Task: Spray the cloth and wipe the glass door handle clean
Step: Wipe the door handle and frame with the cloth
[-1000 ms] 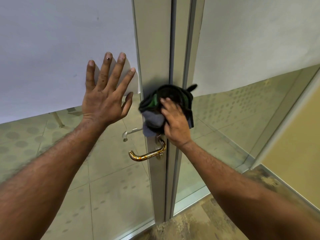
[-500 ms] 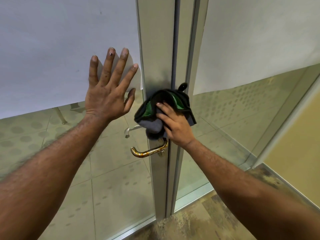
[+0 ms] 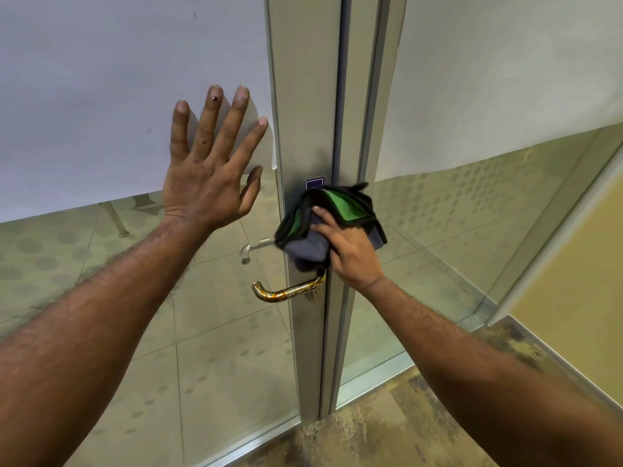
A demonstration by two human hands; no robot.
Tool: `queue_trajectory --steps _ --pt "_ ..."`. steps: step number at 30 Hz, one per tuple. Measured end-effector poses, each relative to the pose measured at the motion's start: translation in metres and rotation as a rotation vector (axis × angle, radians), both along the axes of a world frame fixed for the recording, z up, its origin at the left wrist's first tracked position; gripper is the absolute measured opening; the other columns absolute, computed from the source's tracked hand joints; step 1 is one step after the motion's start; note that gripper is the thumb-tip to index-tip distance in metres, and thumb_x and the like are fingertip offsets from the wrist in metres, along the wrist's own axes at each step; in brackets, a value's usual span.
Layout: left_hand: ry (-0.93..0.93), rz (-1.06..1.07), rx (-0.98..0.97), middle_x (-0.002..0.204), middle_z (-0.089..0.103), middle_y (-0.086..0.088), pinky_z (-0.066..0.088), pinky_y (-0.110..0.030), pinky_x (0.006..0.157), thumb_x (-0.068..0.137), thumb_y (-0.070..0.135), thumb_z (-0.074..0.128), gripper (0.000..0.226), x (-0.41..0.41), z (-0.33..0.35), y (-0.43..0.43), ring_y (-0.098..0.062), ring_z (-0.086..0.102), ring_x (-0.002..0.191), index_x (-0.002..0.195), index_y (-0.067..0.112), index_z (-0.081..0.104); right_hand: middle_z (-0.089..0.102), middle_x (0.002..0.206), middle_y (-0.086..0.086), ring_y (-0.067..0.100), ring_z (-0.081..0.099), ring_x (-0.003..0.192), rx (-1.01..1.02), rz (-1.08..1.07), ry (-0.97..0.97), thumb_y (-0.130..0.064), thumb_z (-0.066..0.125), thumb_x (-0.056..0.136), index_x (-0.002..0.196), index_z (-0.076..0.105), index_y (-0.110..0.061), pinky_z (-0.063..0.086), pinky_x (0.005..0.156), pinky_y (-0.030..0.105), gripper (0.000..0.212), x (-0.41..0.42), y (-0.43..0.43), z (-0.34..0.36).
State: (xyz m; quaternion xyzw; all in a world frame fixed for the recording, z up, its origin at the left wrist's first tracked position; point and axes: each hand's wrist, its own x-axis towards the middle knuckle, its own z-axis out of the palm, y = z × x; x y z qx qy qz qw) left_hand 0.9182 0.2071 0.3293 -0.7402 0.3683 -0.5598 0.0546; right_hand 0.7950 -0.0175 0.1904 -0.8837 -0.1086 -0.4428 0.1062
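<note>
A brass lever handle (image 3: 286, 291) sticks out leftward from the metal stile (image 3: 303, 96) of a glass door. My right hand (image 3: 350, 251) presses a folded grey, green and black cloth (image 3: 323, 217) against the stile just above the handle's pivot, covering the handle's base. My left hand (image 3: 209, 170) lies flat with fingers spread on the frosted glass panel, left of the stile and above the handle. A second, silver handle (image 3: 253, 249) shows through the glass on the far side. No spray bottle is in view.
A second glass panel (image 3: 472, 214) stands to the right of the stile, with a yellow wall (image 3: 580, 291) beyond it. Brown mottled floor (image 3: 387, 429) lies below the door. Tiled floor and a chair leg (image 3: 116, 219) show through the glass.
My right hand has slid the cloth down the stile and turned it, so the green side shows more. My left hand has stayed flat on the glass.
</note>
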Motion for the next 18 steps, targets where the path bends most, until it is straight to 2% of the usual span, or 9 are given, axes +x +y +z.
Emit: queue_trajectory --steps 3,9,11,14,16,18 --pt "0.023 -0.002 0.000 0.170 0.004 -0.013 -0.013 -0.053 0.119 0.103 0.048 0.029 0.066 -0.001 0.000 0.000 -0.041 0.007 0.154 0.163 0.023 0.017 0.052 0.146 0.012 0.027 0.044 0.140 0.116 -0.077 -0.044 -0.005 0.068 0.087 0.128 0.060 -0.004 0.027 0.120 0.045 0.042 -0.003 -0.003 -0.002" --pt "0.001 -0.006 -0.006 0.169 0.008 -0.014 -0.013 -0.053 0.120 0.103 0.047 0.032 0.066 -0.001 -0.001 -0.001 -0.041 0.009 0.153 0.163 0.023 0.018 0.041 0.153 0.019 0.016 0.019 0.148 0.338 0.010 -0.074 0.008 0.058 0.084 0.133 0.053 -0.001 0.000 0.124 0.031 0.050 0.017 0.032 0.017" --pt "-0.014 -0.018 -0.015 0.169 0.011 -0.015 -0.014 -0.053 0.120 0.103 0.045 0.033 0.066 -0.002 -0.001 -0.001 -0.042 0.012 0.153 0.163 0.022 0.020 0.044 0.151 0.020 0.017 0.021 0.147 0.290 0.048 -0.053 0.011 0.058 0.082 0.127 0.056 0.000 0.003 0.124 0.029 0.047 0.016 0.031 0.019" --pt "-0.006 -0.014 -0.013 0.169 0.009 -0.015 -0.017 -0.051 0.119 0.103 0.046 0.031 0.065 -0.002 0.000 0.000 -0.042 0.010 0.153 0.163 0.022 0.020 0.048 0.148 0.014 0.015 0.028 0.146 0.215 0.079 0.021 0.009 0.059 0.086 0.126 0.058 0.000 0.019 0.123 0.031 0.041 0.005 0.014 0.012" --pt "0.013 -0.012 -0.010 0.169 0.007 -0.014 -0.015 -0.053 0.120 0.103 0.046 0.030 0.066 -0.002 0.000 0.000 -0.042 0.009 0.153 0.163 0.023 0.018 0.048 0.147 0.004 0.013 0.033 0.145 0.293 0.074 0.024 -0.008 0.058 0.095 0.130 0.056 -0.004 0.029 0.121 0.040 0.035 -0.004 0.002 0.006" --pt "0.029 -0.010 -0.012 0.169 0.007 -0.014 -0.006 -0.057 0.120 0.104 0.047 0.030 0.066 -0.003 0.000 0.001 -0.042 0.009 0.153 0.164 0.023 0.016 0.046 0.147 -0.005 0.009 0.035 0.144 0.418 0.035 -0.014 -0.034 0.054 0.099 0.136 0.052 -0.010 0.032 0.119 0.046 0.044 -0.010 -0.003 0.003"
